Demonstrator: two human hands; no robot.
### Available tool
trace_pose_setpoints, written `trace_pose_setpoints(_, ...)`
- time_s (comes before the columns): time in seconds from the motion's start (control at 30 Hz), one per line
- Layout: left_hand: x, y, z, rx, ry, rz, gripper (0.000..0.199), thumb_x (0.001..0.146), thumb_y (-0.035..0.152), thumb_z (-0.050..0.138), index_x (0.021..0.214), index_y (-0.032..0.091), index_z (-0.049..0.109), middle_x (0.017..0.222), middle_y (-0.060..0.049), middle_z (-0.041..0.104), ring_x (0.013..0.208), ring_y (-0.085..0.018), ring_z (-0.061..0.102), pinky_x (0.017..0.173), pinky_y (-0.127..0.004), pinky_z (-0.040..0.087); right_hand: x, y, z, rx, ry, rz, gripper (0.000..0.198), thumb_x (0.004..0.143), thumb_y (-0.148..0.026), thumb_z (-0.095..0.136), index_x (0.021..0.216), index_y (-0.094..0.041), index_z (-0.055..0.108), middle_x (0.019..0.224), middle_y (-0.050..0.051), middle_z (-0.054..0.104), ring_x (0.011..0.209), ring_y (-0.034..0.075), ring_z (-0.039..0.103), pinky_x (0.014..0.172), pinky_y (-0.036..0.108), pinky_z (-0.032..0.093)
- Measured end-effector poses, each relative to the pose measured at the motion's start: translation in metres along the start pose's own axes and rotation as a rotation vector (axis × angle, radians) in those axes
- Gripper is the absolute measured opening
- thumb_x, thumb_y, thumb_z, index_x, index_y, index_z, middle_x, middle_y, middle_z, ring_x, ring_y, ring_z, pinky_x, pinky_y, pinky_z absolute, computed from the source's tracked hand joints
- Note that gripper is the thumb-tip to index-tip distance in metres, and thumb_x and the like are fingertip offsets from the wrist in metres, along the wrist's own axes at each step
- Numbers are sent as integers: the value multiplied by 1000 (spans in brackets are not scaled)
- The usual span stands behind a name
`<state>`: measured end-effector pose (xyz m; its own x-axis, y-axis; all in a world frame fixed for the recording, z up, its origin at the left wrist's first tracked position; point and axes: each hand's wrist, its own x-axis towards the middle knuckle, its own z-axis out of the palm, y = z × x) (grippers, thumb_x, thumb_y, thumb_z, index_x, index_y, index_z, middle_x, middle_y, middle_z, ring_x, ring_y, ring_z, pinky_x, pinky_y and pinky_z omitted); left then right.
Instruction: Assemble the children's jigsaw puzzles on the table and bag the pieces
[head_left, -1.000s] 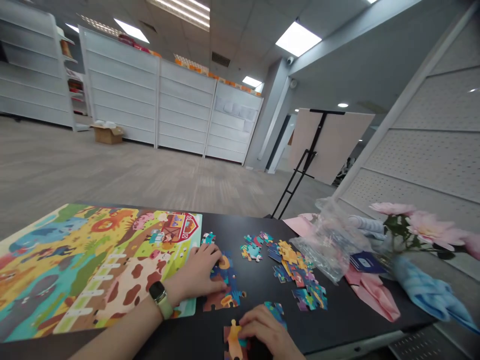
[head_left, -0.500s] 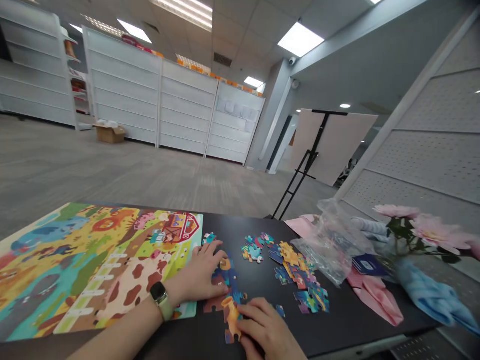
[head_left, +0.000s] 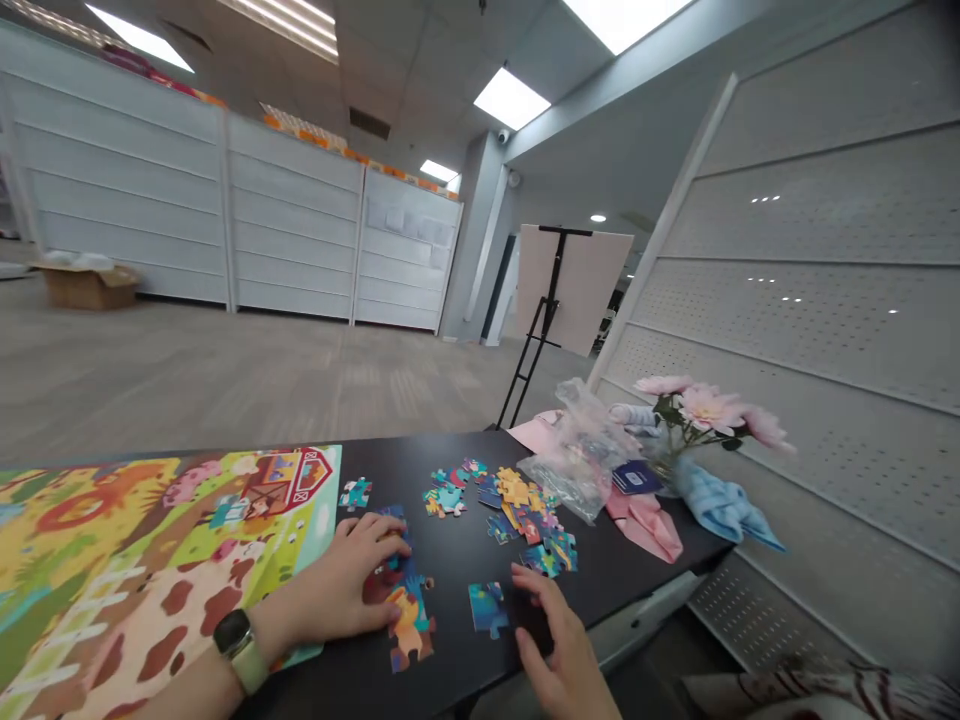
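My left hand (head_left: 356, 580), with a watch (head_left: 238, 645) on its wrist, lies spread over a strip of joined jigsaw pieces and hides part of it. Its thumb touches an orange-figured puzzle piece (head_left: 409, 628) at the strip's near end. My right hand (head_left: 559, 640) is empty, with thumb and fingers apart, just right of a loose blue puzzle piece (head_left: 489, 608). Farther back lie a pile of mixed puzzle pieces (head_left: 517, 490), a small teal cluster (head_left: 445, 497) and a single teal piece (head_left: 355, 492).
A farm-and-animal picture board (head_left: 172, 560) covers the table's left. Toward the right are a crumpled plastic bag (head_left: 577, 460), a pink cloth (head_left: 646, 525), a dark blue card (head_left: 636, 477), a blue cloth (head_left: 724, 505) and pink flowers (head_left: 709, 408). The black table's (head_left: 450, 680) front edge runs below my hands.
My right hand has let go of the orange-figured piece, which now sits against the strip, and has moved right beside the loose blue piece. The whole view has turned right.
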<state>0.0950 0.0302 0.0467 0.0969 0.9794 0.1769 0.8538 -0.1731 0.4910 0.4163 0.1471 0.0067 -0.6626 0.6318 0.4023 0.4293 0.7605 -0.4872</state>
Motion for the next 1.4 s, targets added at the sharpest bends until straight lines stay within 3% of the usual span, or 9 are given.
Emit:
trace_pose_setpoints(0.2, 3, -9, 4, 32, 101, 27, 26, 90, 35, 64, 115, 32, 66, 138, -7, 58, 129, -32, 51, 111, -51, 37, 12, -18, -2, -19, -103, 32, 42, 75, -15, 64, 115, -24, 68, 126, 9, 71, 121, 29, 62, 107, 48, 47)
trace_pose_setpoints(0.3, 4, -22, 4, 42, 192, 19, 23, 96, 37, 55, 114, 32, 68, 136, -7, 60, 127, -31, 54, 108, -49, 43, 15, -20, 3, -23, -85, 71, 41, 70, -13, 66, 110, -24, 68, 120, 7, 72, 113, 26, 65, 103, 42, 49)
trace_pose_setpoints(0.5, 7, -42, 4, 11, 294, 16, 26, 97, 44, 51, 105, 30, 71, 127, -7, 66, 118, -29, 61, 104, -43, 50, 17, -13, 18, -28, 28, 113, 27, 75, -20, 73, 101, -24, 68, 107, 4, 72, 103, 25, 67, 97, 37, 51)
trace_pose_setpoints(0.67, 7, -44, 0, 5, 327, 5, 23, 98, 40, 50, 102, 29, 70, 124, -7, 66, 119, -28, 61, 104, -42, 50, 55, 22, -4, -76, 272, 228, 27, 89, -36, 62, 113, -23, 69, 120, 10, 68, 116, 29, 63, 102, 42, 50)
trace_pose_setpoints(0.77, 6, -41, -4, -3, 325, 5, 21, 99, 37, 49, 100, 28, 69, 123, -6, 65, 119, -26, 61, 104, -39, 50, 92, 54, -19, -179, 218, 281, 46, 85, -35, 64, 128, -19, 64, 128, 14, 65, 123, 33, 60, 107, 48, 45)
trace_pose_setpoints(0.87, 5, -38, -5, -12, 325, -3, 19, 99, 33, 49, 101, 29, 68, 125, -6, 64, 120, -25, 61, 104, -38, 50, 124, 71, -18, -192, 141, 234, 53, 82, -31, 63, 133, -16, 62, 136, 16, 63, 131, 35, 55, 111, 49, 41)
trace_pose_setpoints(1.03, 3, -29, -8, -35, 286, -4, 19, 96, 25, 49, 101, 28, 67, 125, -6, 63, 118, -25, 62, 102, -38, 50, 149, 62, 5, -135, 41, 131, 35, 72, -12, 61, 103, -17, 77, 107, 11, 77, 106, 30, 70, 99, 42, 50)
trace_pose_setpoints(1.3, 1, -27, -15, -63, 292, -14, 21, 94, 19, 48, 100, 26, 67, 126, -6, 62, 115, -24, 62, 101, -37, 50, 153, 50, 2, -7, 139, 66, 33, 81, -18, 55, 109, -18, 73, 105, 10, 76, 91, 26, 72, 84, 40, 58)
trace_pose_setpoints(1.4, 1, -30, -13, -49, 304, -3, 24, 91, 13, 50, 101, 25, 67, 123, -5, 62, 114, -22, 61, 103, -36, 48, 146, 36, 9, 1, 147, -11, 32, 86, -17, 51, 110, -21, 72, 109, 10, 73, 103, 27, 69, 95, 46, 55)
